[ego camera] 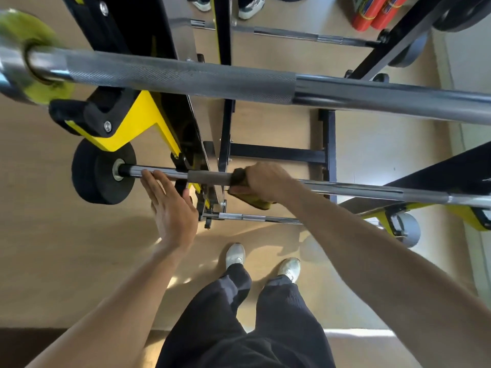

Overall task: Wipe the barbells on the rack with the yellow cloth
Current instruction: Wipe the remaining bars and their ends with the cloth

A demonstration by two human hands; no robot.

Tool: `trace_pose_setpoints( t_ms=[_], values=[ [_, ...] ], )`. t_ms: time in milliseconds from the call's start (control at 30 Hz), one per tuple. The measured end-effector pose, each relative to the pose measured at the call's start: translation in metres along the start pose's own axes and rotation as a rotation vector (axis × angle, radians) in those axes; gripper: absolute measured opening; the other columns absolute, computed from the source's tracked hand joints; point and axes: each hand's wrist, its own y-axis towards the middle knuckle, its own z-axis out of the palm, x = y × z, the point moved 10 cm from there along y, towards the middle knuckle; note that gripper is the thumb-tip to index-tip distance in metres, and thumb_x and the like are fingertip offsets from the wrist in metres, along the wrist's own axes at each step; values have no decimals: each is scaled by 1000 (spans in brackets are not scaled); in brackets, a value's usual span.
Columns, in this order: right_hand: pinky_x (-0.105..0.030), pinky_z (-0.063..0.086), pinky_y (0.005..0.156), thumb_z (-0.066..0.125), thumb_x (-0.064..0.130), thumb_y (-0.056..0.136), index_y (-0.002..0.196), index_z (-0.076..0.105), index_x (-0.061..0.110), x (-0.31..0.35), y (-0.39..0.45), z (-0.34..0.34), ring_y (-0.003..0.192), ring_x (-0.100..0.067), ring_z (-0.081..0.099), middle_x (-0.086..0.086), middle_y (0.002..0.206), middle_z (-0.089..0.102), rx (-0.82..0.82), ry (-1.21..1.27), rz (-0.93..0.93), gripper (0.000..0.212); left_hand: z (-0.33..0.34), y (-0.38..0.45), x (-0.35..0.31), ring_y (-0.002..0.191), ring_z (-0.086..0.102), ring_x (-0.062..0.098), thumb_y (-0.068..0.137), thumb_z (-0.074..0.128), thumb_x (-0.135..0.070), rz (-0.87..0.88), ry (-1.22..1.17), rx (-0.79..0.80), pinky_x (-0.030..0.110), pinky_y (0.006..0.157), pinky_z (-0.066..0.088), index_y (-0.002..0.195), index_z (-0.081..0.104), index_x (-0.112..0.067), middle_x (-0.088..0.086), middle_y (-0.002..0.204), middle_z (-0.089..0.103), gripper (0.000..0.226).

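Presently listed, largest first.

Rack [138,123]: black and yellow frame, standing beyond both hands and rising toward the camera; its yellow brackets carry the bars.

Upper barbell [239,83]: thick, knurled, crossing above and beyond both hands, a yellow-green plate [29,49] at its left end. It lies between the camera and the work but does not block the hands.

Middle barbell [358,188]: the bar in hand. Long axis runs left to right, straight through both hands. A black plate [103,172] caps its end just left of the left hand; the long unwiped-looking stretch extends to the right of the right hand.

Lower bar [255,218]: thin, chrome, below and nearer than the hands.

Right hand [263,181]: closed round the middle barbell with the yellow cloth [255,201] wrapped under it; a fold of cloth hangs beneath the fist. This hand does the wiping.

Left hand [170,205]: open and flat, fingers together, fingertips resting on the bare chrome near the black plate; holds nothing.

Judgement: the next stroke would slide along the bar's axis. Leftward, the rack bracket sits between the two hands and stands in the way; rightward the bar looks free.
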Motion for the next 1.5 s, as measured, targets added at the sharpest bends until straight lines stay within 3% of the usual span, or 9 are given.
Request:
trace_pose_setpoints(
  t_ms=[300,533,667,733,900,1033,1233,1333,1500],
  values=[
    [-33,51,63,56,33,98,118,55,18,99,32,-18,82,-21,66,-2,100,67,-307,109,-155,25,-2,0,-2,150,2,36,102,41,-29,-23,71,27,51,112,30,153,9,5,25,161,-3,68],
    [-35,51,83,62,17,90,124,44,19,-16,-31,5,88,-17,58,0,106,58,-144,87,-78,39,0,-5,2,150,3,36,102,41,-29,-23,71,7,52,115,27,153,9,4,25,161,-1,68],
    [-37,55,78,61,39,93,118,45,17,-76,-54,9,79,-16,57,0,96,61,-44,-18,119,37,1,-3,-3,150,3,36,103,41,-27,-37,34,0,51,118,20,153,9,4,25,161,0,67],
    [-31,55,66,57,52,93,113,52,18,-42,-35,3,70,-14,59,4,83,59,-40,-3,83,40,3,-2,-2,150,4,37,103,40,-26,-36,38,4,49,119,17,153,9,5,27,161,2,66],
    [-30,43,55,52,36,100,114,59,16,92,25,-16,71,-15,60,6,78,54,-162,96,-92,25,5,-2,1,150,5,37,102,40,-26,-48,72,20,53,118,17,153,11,5,26,161,3,65],
    [-33,46,61,48,37,102,114,56,15,100,27,-22,82,-21,63,-1,94,63,-277,152,-111,26,3,1,7,150,5,36,102,40,-25,-58,71,7,56,118,16,153,11,3,24,162,2,65],
    [-41,44,96,60,19,92,137,40,15,50,-8,-7,115,-27,55,-9,125,56,-296,58,-48,50,4,0,1,151,-2,34,103,37,-29,-23,31,25,57,119,10,154,5,0,21,163,-3,67],
    [-42,47,94,63,15,89,135,40,17,-17,-32,7,104,-24,58,-8,117,59,-161,38,141,52,3,-2,3,151,-4,32,103,38,-29,-40,23,29,57,118,10,155,4,-1,19,163,-4,68],
    [-29,44,65,64,28,92,112,58,14,-52,-44,0,71,-16,57,-1,81,58,-65,26,315,25,-1,-2,-3,151,-3,32,103,39,-27,-61,-9,34,57,119,13,154,3,0,19,163,-4,68]
  ],
)
